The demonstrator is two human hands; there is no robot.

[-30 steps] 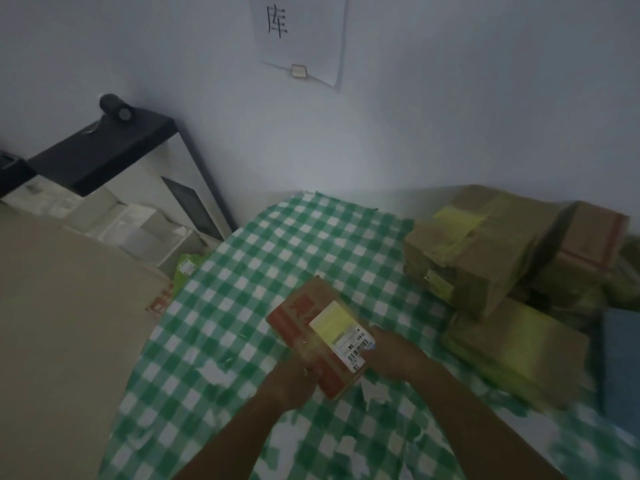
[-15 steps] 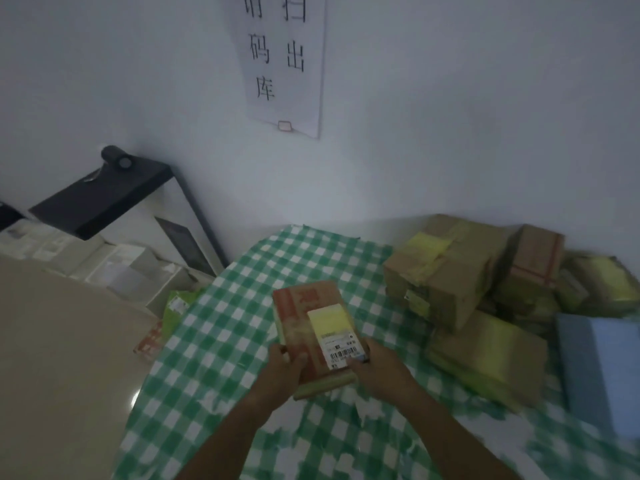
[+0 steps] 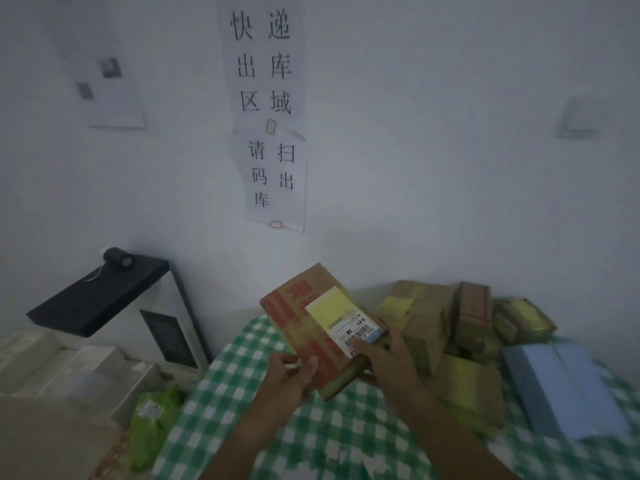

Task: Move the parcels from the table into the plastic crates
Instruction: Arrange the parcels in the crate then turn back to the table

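Stacked parcels (image 3: 436, 327) crowd the table's (image 3: 242, 393) right; left cloth lies bare.

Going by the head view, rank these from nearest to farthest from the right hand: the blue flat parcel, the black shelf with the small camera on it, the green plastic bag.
1. The blue flat parcel, on the green checked table to the right of the right hand.
2. The green plastic bag, low on the left, off the table's edge.
3. The black shelf with the small camera on it, far left against the wall.
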